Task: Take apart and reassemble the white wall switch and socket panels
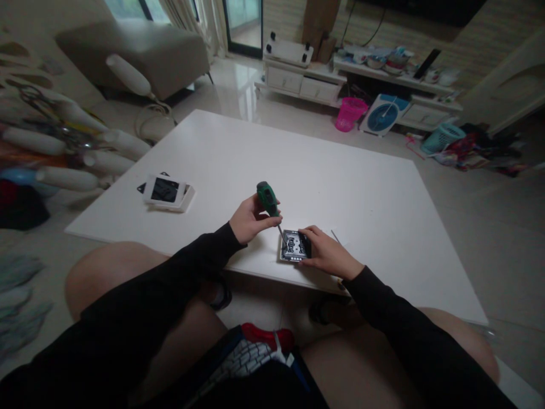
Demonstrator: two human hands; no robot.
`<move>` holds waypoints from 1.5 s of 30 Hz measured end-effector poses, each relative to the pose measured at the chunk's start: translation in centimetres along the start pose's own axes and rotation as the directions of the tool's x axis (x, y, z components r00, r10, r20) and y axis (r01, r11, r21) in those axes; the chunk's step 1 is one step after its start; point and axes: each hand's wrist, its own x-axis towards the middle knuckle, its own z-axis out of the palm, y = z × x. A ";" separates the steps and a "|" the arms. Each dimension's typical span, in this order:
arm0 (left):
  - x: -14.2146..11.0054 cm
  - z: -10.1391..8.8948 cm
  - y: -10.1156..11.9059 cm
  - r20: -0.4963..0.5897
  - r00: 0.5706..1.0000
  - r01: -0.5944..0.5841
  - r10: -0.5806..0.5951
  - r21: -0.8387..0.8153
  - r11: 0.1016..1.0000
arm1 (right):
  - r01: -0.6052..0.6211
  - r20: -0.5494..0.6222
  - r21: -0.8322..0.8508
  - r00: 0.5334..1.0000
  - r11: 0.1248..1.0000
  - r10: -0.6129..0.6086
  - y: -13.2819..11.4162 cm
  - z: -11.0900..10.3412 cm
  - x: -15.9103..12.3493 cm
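Note:
My left hand (252, 220) is wrapped round a screwdriver (267, 199) with a green and black handle. Its metal shaft slants down, and the tip meets the left part of a small square wall-socket unit (293, 245). That unit, black with pale metal parts and a whitish edge, lies near the table's front edge. My right hand (326, 250) grips its right side, thumb at the near edge and fingers at the far edge. Behind my right hand, a thin grey rod (336, 236) lies on the table, partly hidden.
A white table (272, 153) spreads before me. At its left lies a stack of white and black square plates (167, 192). Past the table stand a pink bin (350, 113), a blue-white fan (382, 115) and a TV cabinet (298, 82). White lamp-like arms (68, 177) crowd the left side.

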 end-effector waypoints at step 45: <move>-0.7 1.9 -0.4 0.319 0.925 -0.225 0.207 0.022 0.974 | 0.029 -0.004 -0.052 1.000 0.998 -0.029 -0.2 0.3 -0.3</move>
